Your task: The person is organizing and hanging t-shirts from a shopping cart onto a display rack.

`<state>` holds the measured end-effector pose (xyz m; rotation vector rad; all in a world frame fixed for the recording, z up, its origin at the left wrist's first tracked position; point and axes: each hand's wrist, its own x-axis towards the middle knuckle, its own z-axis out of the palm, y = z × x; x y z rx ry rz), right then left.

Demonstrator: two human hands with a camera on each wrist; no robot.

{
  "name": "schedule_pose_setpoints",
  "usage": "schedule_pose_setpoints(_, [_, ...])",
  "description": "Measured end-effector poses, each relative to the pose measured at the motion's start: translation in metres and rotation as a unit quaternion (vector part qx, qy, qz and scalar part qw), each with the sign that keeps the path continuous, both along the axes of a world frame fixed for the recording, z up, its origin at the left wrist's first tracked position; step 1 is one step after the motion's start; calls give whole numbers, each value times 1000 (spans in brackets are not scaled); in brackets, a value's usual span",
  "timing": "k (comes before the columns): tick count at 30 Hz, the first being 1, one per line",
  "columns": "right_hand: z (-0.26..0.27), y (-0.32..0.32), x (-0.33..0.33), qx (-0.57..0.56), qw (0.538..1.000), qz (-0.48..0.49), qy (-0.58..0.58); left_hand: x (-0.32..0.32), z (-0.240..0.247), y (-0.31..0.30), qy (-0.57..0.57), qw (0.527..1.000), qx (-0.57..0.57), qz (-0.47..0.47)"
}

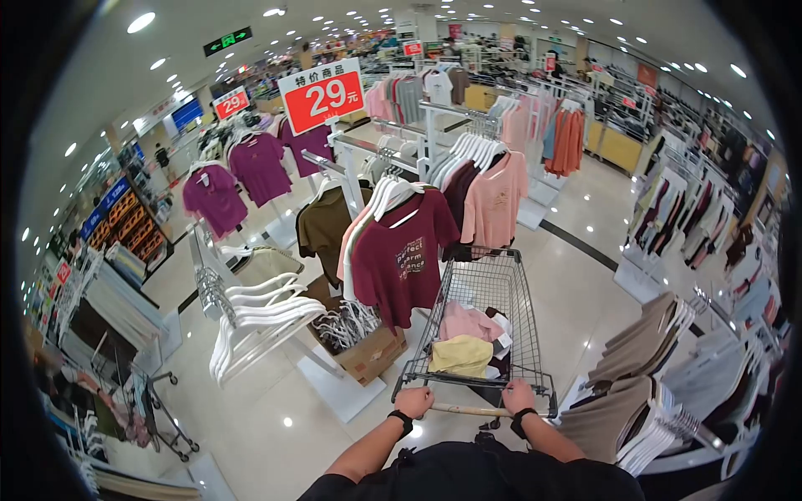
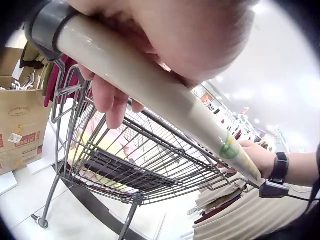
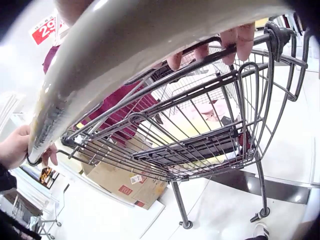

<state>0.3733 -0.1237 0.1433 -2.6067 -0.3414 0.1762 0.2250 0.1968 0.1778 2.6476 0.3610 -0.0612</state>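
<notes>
Both hands grip the pale handle bar [image 1: 468, 410] of a wire shopping cart [image 1: 528, 309]. My left hand [image 1: 414, 402] holds the bar's left end; in the left wrist view its fingers [image 2: 116, 104] wrap beneath the bar. My right hand [image 1: 519, 396] holds the right end, its fingertips [image 3: 239, 44] showing under the bar in the right wrist view. Inside the basket lie a folded yellow garment [image 1: 461, 356], a pink one [image 1: 468, 321] and dark cloth with a white tag.
A rack with a maroon T-shirt [image 1: 401, 250] stands just left of the cart, above a cardboard box [image 1: 372, 355] of hangers. Empty white hangers [image 1: 263, 321] hang at the left. Brown garments [image 1: 631, 338] hang close on the right. Tiled floor [image 1: 568, 271] runs beyond the cart's right side.
</notes>
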Motion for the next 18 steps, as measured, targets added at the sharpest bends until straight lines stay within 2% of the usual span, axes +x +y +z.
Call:
schedule_pose_setpoints(7, [11,15,-17,54,995,-73,-49,-12,-14,13,-82,996,23,-37])
schedule_pose_setpoints(10, [16,19,-23,58,995,-73,-33,-20,-6,21,-70,996,23,-59])
schedule_pose_setpoints(14, [7,21,-33,79,994,-68,-44,-30,-7,22,-82,995,38,-36])
schedule_pose_setpoints(18, [30,30,-55,78,994,-74,-26,-47,-17,28,-100,994,39,-29])
